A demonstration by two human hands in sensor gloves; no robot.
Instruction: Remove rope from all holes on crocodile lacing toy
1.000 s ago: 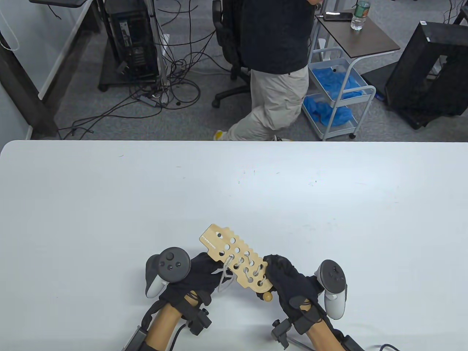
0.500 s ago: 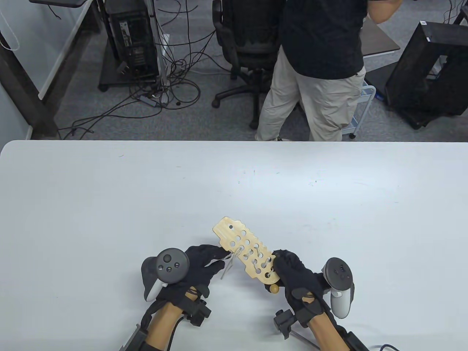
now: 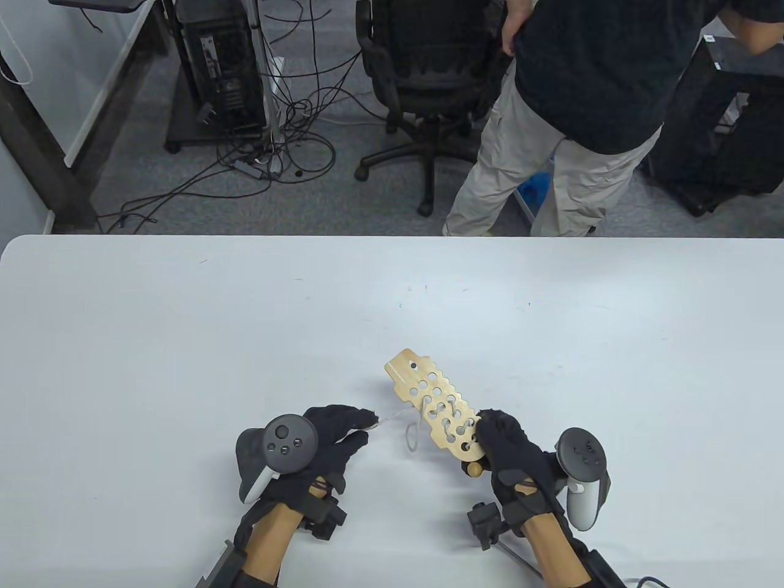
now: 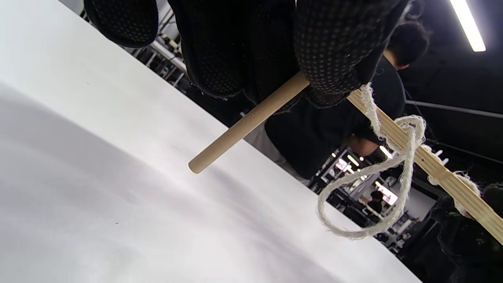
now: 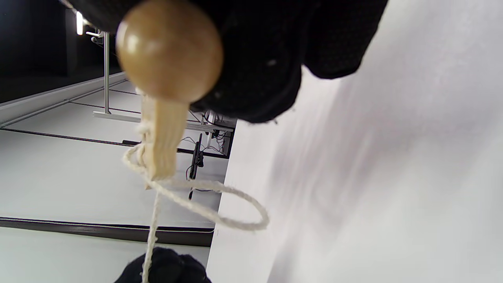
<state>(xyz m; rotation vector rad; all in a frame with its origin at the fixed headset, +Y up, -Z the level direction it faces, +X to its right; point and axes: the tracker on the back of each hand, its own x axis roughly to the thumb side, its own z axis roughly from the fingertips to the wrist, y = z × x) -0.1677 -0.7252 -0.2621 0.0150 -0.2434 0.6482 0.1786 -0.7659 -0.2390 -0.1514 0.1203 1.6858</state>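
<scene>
Two gloved hands work near the near edge of the white tabletop [image 3: 184,318], roughly at its middle. The right hand [image 3: 511,456] grips the near end of the crocodile lacing toy [image 3: 436,412], fingers curled round the board; the board is held off the surface and slants away toward the far left. A round wooden knob [image 3: 473,470] shows just below the gripped end, and in the right wrist view it sits directly against the glove. The left hand [image 3: 327,444] pinches a wooden dowel [image 4: 245,124] between thumb and fingers [image 4: 334,47]; the dowel's free end points down toward the surface without touching it. The rope [image 3: 398,418] runs taut from the left fingertips to the middle holes of the board, and a slack loop hangs beside the board's left side. Rope is still laced through several holes on the near half of the board; the holes on the far half appear open. Beyond the far edge, a person [image 3: 569,92] in a dark top and light trousers stands beside an office chair [image 3: 422,67].
</scene>
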